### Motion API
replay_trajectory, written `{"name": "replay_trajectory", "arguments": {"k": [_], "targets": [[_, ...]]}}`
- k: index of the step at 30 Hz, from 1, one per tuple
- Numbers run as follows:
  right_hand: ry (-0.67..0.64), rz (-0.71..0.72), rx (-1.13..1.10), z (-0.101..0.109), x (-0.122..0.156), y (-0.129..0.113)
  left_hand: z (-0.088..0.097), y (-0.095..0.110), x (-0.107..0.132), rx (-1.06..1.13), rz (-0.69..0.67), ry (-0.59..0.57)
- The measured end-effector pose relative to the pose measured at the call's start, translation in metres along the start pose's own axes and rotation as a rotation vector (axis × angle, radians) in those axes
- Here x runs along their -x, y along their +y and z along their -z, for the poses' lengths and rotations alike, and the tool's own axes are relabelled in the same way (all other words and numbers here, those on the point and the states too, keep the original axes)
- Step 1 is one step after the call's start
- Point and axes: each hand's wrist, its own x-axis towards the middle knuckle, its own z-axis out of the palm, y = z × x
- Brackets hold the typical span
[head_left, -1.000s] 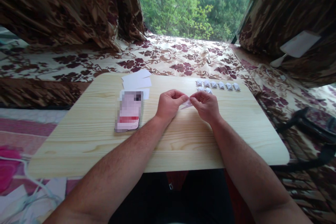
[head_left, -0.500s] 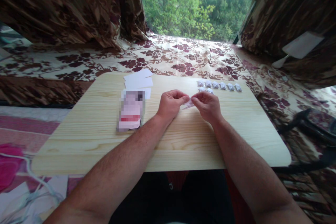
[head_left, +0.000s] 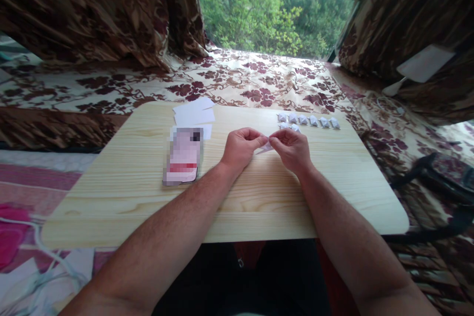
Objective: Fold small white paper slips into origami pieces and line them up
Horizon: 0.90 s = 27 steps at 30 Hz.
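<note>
Over the middle of the wooden table, a small folded piece of white paper [head_left: 264, 148] is pinched between both my hands. My left hand [head_left: 242, 147] closes thumb and forefinger on its left side. From the other side, the thumb and fingertips of my right hand [head_left: 292, 148] grip it, almost touching the left thumb. Much of the paper is hidden behind the fingers. Just beyond my right hand stand several small folded white paper shapes [head_left: 314, 120], set in two rows.
White paper sheets [head_left: 194, 111] lie at the table's back left, partly under a pink phone [head_left: 182, 155]. The pale table [head_left: 122, 197] has rounded corners. A black chair [head_left: 444, 182] is beyond its right edge. White cables [head_left: 40, 237] and more paper lie at lower left.
Almost nothing differs. My hands keep their pinch on the folded paper in the same place, and the whole view has shifted very slightly.
</note>
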Motion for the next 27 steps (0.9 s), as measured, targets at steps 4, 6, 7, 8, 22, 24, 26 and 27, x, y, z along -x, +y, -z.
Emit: {"name": "replay_trajectory", "arguments": {"k": [4, 6, 7, 8, 22, 24, 26, 27], "targets": [[-0.010, -0.004, 0.022, 0.0003, 0.0003, -0.0027, 0.0007, 0.0012, -0.0001, 0.004, -0.011, -0.009], [-0.013, -0.008, 0.032, 0.0006, 0.0002, -0.0034, 0.0008, 0.0014, 0.0000, 0.007, -0.013, -0.010], [-0.014, -0.012, 0.033, 0.0008, 0.0001, -0.0034, 0.0009, 0.0014, 0.0001, 0.004, -0.014, -0.013], [-0.015, -0.014, 0.030, 0.0010, 0.0000, -0.0031, 0.0008, 0.0013, 0.0002, -0.007, -0.019, -0.015], [-0.025, -0.033, 0.028, 0.0010, 0.0003, -0.0029, 0.0037, -0.0015, -0.0011, -0.214, -0.121, -0.019], [-0.017, -0.042, 0.021, 0.0012, -0.0001, -0.0027, 0.0031, -0.0016, -0.0005, -0.227, -0.099, -0.043], [-0.013, -0.055, 0.035, 0.0013, -0.0005, -0.0024, 0.0027, -0.0015, 0.0001, -0.233, -0.079, -0.088], [-0.014, -0.059, 0.036, 0.0013, -0.0006, -0.0023, 0.0027, -0.0015, 0.0003, -0.239, -0.077, -0.100]]}}
